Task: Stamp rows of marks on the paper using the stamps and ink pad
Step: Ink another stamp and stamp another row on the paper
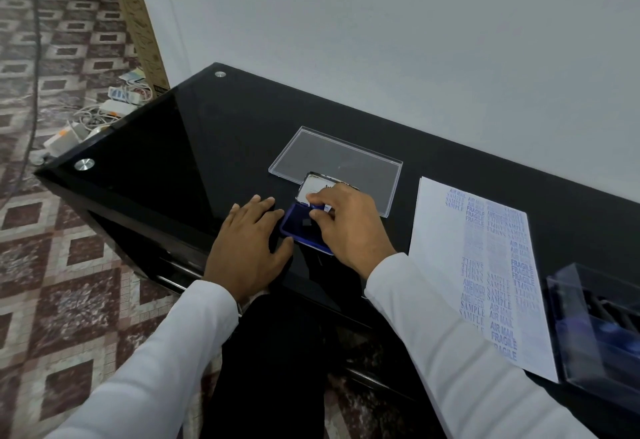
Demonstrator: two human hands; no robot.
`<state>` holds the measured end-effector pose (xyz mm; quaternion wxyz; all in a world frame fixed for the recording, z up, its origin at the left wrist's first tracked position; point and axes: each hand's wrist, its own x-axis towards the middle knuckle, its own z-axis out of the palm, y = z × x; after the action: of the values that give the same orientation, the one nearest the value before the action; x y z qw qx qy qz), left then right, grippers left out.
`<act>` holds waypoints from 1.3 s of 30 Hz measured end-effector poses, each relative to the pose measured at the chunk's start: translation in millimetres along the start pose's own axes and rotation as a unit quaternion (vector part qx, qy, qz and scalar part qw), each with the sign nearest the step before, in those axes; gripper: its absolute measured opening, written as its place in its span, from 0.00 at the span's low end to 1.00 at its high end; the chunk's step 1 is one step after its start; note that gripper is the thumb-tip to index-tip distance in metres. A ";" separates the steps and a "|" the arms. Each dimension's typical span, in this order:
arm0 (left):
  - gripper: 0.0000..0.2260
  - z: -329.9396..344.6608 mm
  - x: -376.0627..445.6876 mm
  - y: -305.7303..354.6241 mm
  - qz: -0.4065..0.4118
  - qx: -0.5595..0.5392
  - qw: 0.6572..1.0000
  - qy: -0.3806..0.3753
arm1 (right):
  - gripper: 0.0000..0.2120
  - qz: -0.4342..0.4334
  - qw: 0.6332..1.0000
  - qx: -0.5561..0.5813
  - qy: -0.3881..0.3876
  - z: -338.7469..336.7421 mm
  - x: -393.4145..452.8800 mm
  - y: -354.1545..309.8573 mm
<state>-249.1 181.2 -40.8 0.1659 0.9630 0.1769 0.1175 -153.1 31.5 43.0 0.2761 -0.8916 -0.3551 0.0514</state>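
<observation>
1. Looking down at the black glass table [194, 134], we find the ink pad [298, 229] near its middle: a blue tray with its pale lid [317, 186] hinged up at 12 o'clock of the tray.
2. Our right hand [349, 227] sits over the pad's 3 o'clock side, fingers curled and pinching a small stamp [320, 208] against the ink surface; most of the stamp is hidden under the fingers.
3. Our left hand [249, 238] lies flat and relaxed on the table at 9 o'clock of the pad, thumb touching the tray's edge, holding nothing.
4. At 3 o'clock of the pad lies the paper [446, 251], already carrying blue columns reading AIR MAIL, FRAGILE and SAMPLE.
5. A clear flat plastic lid [346, 161] rests at 12 o'clock of the pad, partly behind it.
6. A clear box [588, 321] with dark stamps inside stands at 3 o'clock of the paper, overlapping its edge.
7. Cables and power strips [114, 106] clutter the patterned floor at 10 o'clock.
</observation>
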 end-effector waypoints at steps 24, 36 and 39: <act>0.24 40.4 58.2 181.2 0.142 -0.072 0.987 -0.013 | 0.13 0.139 0.978 -0.016 0.153 -114.7 -55.7 135.7; 0.24 74.5 122.2 210.7 0.183 -0.009 0.982 -0.056 | 0.13 0.165 0.974 -0.029 0.152 -130.0 -21.4 185.8; 0.24 82.1 130.4 211.5 0.180 0.009 0.981 -0.066 | 0.13 0.161 0.975 -0.025 0.148 -128.6 -12.5 191.4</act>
<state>-43.2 21.3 -17.9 0.1448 0.9861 -0.0096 0.0803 -9.6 -149.3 48.7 0.2911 -0.9416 -0.1631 -0.0460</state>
